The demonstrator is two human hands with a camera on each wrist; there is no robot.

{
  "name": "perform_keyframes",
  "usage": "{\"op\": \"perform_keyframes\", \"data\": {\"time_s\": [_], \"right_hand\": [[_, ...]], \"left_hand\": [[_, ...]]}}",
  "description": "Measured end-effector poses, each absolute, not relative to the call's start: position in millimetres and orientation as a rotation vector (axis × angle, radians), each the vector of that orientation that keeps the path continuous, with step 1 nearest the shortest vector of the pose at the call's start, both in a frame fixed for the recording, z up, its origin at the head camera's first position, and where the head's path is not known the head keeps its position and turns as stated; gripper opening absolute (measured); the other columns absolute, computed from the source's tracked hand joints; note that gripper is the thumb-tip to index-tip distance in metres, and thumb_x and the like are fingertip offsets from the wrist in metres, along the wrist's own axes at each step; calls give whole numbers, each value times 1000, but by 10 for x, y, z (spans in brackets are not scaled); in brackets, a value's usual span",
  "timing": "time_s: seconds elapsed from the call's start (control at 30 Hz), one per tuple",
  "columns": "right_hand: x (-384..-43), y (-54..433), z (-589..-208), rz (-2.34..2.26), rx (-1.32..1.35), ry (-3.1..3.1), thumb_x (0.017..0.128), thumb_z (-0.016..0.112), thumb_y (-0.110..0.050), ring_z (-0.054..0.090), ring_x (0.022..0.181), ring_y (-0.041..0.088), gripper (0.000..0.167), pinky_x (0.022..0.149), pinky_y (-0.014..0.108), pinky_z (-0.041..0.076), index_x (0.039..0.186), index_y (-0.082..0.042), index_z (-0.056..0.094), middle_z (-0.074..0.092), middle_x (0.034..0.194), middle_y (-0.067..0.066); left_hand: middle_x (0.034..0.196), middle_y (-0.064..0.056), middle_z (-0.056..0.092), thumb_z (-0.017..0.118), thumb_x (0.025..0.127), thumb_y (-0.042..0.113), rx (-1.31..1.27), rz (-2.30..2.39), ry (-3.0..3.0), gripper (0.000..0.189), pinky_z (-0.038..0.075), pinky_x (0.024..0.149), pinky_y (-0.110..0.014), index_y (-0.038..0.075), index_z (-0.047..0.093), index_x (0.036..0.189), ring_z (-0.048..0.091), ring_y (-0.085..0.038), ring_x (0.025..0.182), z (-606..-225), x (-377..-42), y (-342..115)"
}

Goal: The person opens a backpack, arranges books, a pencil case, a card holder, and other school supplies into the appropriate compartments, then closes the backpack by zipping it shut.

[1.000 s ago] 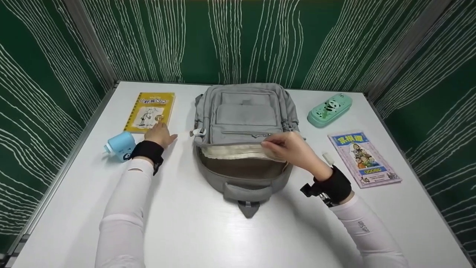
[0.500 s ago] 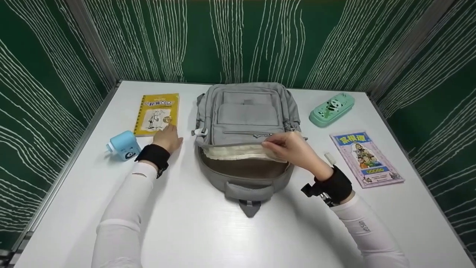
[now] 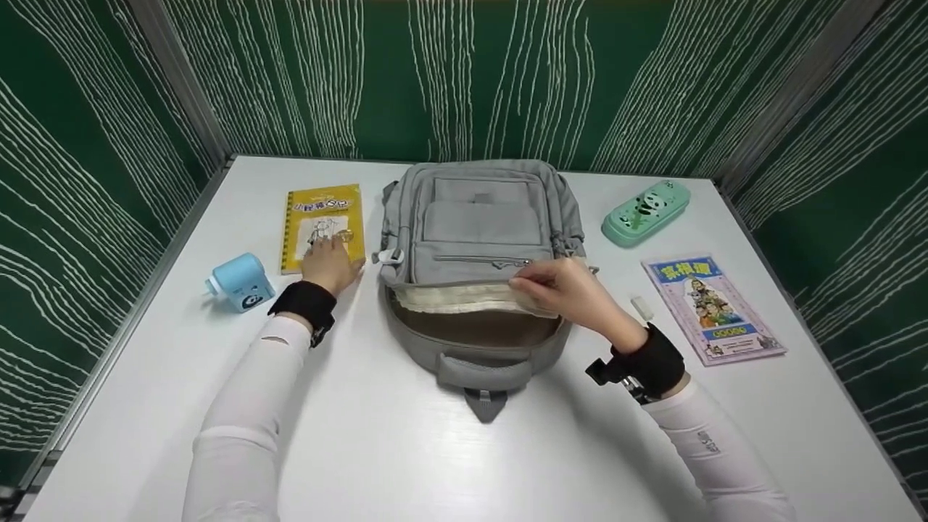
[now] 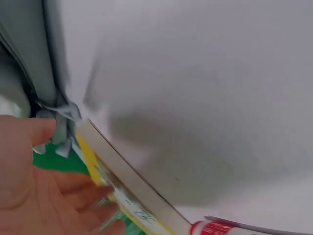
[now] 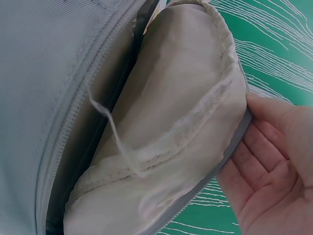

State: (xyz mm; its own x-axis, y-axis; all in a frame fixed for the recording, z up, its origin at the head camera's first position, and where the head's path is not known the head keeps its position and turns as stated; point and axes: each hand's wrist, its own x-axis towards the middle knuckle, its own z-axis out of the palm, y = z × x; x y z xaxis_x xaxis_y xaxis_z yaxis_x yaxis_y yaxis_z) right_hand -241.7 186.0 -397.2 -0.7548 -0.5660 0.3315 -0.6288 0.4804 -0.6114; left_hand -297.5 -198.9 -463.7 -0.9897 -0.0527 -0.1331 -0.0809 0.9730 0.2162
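A yellow spiral-look book (image 3: 322, 199) lies left of the grey backpack (image 3: 478, 217) in the head view. On its lower cover rest the fingers of my left hand (image 3: 330, 265), the thumb held apart near its right edge. The left wrist view shows the same hand (image 4: 58, 191) with extended fingers against the cover and the book's page edge (image 4: 127, 171). My right hand (image 3: 565, 286) pinches the edge of the backpack's opened flap, whose cream lining (image 5: 186, 93) fills the right wrist view. Below the flap the main compartment gapes, its inside dark.
A light-blue bottle (image 3: 241, 283) with a panda lies left of my left wrist. On the right are a mint panda pencil case (image 3: 647, 212), a pink-bordered book (image 3: 713, 308) and a small white eraser-like block (image 3: 641, 307). A red-and-white item (image 4: 215, 228) edges into the left wrist view.
The yellow book has slid right and slightly nearer, towards the backpack, with my left hand on it. My right hand keeps the flap raised in the same place.
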Motion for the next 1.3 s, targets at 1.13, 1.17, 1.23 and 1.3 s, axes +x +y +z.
{"op": "perform_keyframes", "data": {"time_s": [1.13, 1.17, 1.23, 1.3], "right_hand": [[-2356, 1866, -3994, 1085, 1070, -2680, 97, 70, -12, 75, 78, 16, 13, 71, 21, 59, 98, -3, 80, 80, 90, 11], [-2356, 1870, -3991, 1086, 1068, -2685, 97, 70, -12, 73, 75, 14, 13, 69, 20, 58, 98, -4, 80, 80, 88, 10], [-2365, 1879, -3998, 1087, 1069, -2691, 98, 70, -14, 69, 70, 9, 14, 65, 19, 55, 98, -4, 80, 79, 85, 9], [-2368, 1880, -3992, 1091, 1066, -2697, 98, 69, -15, 64, 67, 5, 15, 62, 18, 52, 98, -5, 80, 78, 84, 9]], "left_hand": [[139, -32, 43, 77, 87, 48, -906, 618, 2947, 101, 53, 107, -46, -20, 33, 147, 47, -39, 129, -4635, -3261, -2304], [139, -31, 43, 77, 88, 46, -901, 660, 2944, 97, 52, 108, -46, -19, 35, 146, 47, -40, 129, -4629, -3269, -2301], [140, -31, 43, 77, 89, 41, -885, 756, 2938, 90, 50, 110, -47, -16, 37, 146, 46, -40, 131, -4615, -3287, -2299], [141, -33, 42, 76, 91, 35, -855, 863, 2943, 84, 48, 112, -48, -15, 37, 146, 47, -42, 133, -4592, -3303, -2304]]}}
